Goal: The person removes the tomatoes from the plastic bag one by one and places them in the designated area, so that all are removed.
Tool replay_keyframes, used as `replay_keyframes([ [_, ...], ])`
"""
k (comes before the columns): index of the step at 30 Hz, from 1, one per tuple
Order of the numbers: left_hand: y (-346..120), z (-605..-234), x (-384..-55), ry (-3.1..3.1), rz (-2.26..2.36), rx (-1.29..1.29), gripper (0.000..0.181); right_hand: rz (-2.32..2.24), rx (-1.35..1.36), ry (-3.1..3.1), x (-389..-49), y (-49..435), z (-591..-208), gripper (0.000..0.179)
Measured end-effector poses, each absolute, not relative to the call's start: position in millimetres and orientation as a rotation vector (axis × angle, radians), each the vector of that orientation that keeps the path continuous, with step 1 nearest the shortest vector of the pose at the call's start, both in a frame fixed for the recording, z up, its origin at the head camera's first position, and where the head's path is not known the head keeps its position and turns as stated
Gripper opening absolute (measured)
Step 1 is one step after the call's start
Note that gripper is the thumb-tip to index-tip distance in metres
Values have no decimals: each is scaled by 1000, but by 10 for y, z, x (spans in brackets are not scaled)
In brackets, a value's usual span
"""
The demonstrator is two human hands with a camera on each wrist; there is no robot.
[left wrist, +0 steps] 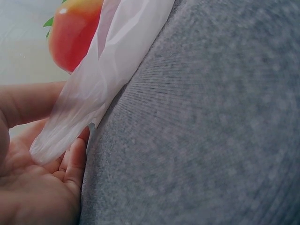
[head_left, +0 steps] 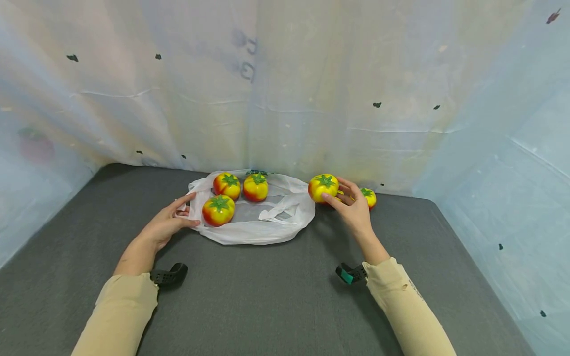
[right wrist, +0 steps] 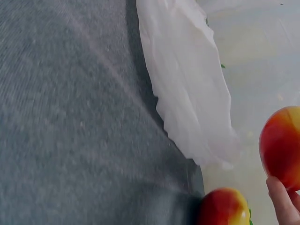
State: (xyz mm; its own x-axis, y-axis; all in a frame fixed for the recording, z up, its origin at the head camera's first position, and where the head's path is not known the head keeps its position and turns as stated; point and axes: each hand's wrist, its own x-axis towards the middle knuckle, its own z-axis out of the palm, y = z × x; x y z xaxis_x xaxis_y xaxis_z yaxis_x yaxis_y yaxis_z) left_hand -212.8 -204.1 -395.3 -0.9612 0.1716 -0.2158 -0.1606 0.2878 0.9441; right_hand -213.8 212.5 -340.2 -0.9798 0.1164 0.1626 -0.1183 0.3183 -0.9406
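Note:
A white plastic bag (head_left: 260,238) lies spread with its mouth up, and three red-and-yellow toy tomatoes with green leaf tops sit inside, the nearest tomato (head_left: 218,210) at its left front. At the bag's left edge, my left hand (head_left: 166,222) grips the plastic; the left wrist view has a gathered strip of it between thumb and fingers. My right hand (head_left: 354,207) holds another toy tomato (head_left: 323,187) by its side, raised just off the bag's right edge. Behind that hand, one more tomato (head_left: 368,197) is partly hidden. The right wrist view also catches a tomato (right wrist: 224,208) below the held one.
Dark grey cloth (head_left: 267,296) covers the table. Translucent plastic sheeting (head_left: 285,99) hangs along the back and both sides, close behind the bag. Black straps with a camera mount (head_left: 171,275) sit at both wrists.

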Motion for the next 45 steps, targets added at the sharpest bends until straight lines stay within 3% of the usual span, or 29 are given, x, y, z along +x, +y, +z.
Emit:
replay_keyframes([
  [45,-2042,-3968,-2135,2346,1681,25,88,1570,-321,-2267,-2007,2939,-3350,65],
])
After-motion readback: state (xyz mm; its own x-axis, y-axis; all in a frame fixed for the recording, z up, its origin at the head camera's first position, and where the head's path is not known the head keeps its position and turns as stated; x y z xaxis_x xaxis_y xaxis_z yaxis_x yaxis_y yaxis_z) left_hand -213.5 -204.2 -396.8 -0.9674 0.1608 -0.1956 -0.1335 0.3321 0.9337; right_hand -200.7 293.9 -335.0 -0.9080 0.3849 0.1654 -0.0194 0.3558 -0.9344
